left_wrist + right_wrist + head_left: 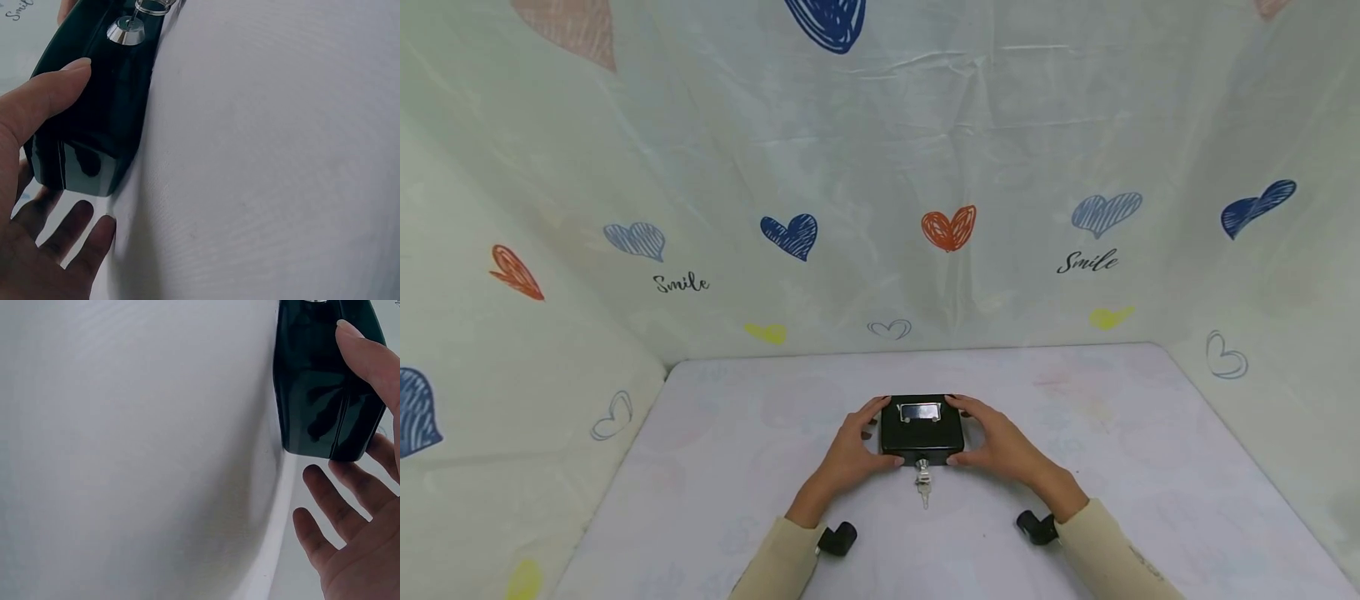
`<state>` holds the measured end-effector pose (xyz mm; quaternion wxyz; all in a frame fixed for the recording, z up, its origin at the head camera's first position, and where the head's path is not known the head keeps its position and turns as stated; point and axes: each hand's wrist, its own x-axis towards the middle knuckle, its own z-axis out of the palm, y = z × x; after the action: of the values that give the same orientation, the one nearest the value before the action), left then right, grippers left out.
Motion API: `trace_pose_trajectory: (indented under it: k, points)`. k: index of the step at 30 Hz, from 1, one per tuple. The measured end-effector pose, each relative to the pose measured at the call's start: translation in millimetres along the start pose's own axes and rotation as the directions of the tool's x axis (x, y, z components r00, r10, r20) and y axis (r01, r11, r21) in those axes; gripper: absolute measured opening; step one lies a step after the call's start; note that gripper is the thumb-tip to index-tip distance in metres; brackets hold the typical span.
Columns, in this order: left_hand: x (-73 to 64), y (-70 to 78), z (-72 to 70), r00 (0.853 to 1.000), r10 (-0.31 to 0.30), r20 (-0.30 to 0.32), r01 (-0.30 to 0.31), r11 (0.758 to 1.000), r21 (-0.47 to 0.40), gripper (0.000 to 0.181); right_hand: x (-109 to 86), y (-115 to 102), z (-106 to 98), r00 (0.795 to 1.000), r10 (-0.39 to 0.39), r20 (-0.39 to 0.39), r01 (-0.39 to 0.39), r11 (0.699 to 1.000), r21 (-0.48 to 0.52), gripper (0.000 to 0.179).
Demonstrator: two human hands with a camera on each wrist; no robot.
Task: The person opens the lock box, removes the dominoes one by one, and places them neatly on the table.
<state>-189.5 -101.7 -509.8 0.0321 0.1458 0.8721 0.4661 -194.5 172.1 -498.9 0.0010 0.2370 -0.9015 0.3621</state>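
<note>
A small black metal cash box (922,440) lies on the table, its lid down and a shiny silver handle plate (920,412) on top. From the lock on its near side hangs a ring with keys (923,492). My left hand (848,457) holds the left end, thumb on the front face and index finger at the back corner. The right hand (1006,452) grips the right end the same way. In the left wrist view, the silver lock (127,31) shows beyond the thumb (59,89). The right wrist view has the other fingers (334,503) spread beside the box's end.
A white cloth covers the table (760,492), whose far edge meets a pale curtain (865,150) printed with hearts and "Smile". Curtain also hangs along both sides. A black wrist device (838,539) sits by the left sleeve, another (1036,527) by the right.
</note>
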Motion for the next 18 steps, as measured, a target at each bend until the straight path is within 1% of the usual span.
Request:
trace_pose_trajectory:
  k: [5, 10, 15, 18]
  points:
    - [1.7, 0.5, -0.5, 1.000, -0.017, -0.001, 0.017, 1.000, 0.004, 0.093, 1.6, 0.2, -2.6, 1.000, 0.018, 0.000, -0.018, 1.000, -0.002, 0.088]
    - [3.8, -1.1, -0.8, 1.000, -0.017, 0.000, 0.017, 1.000, 0.000, 0.092, 3.2, -0.1, -4.3, 1.000, 0.031, -0.002, -0.031, 1.000, -0.004, 0.088]
    - [4.4, -1.4, -1.5, 0.999, -0.035, 0.003, 0.035, 0.999, -0.013, 0.091, 5.5, 0.5, -6.3, 1.000, 0.009, 0.001, -0.009, 1.000, -0.008, 0.089]
    - [4.8, -0.9, -2.3, 0.998, -0.060, 0.006, 0.060, 0.998, -0.019, 0.089, 6.5, 0.0, -8.3, 1.000, -0.009, 0.008, 0.009, 1.000, -0.005, 0.089]
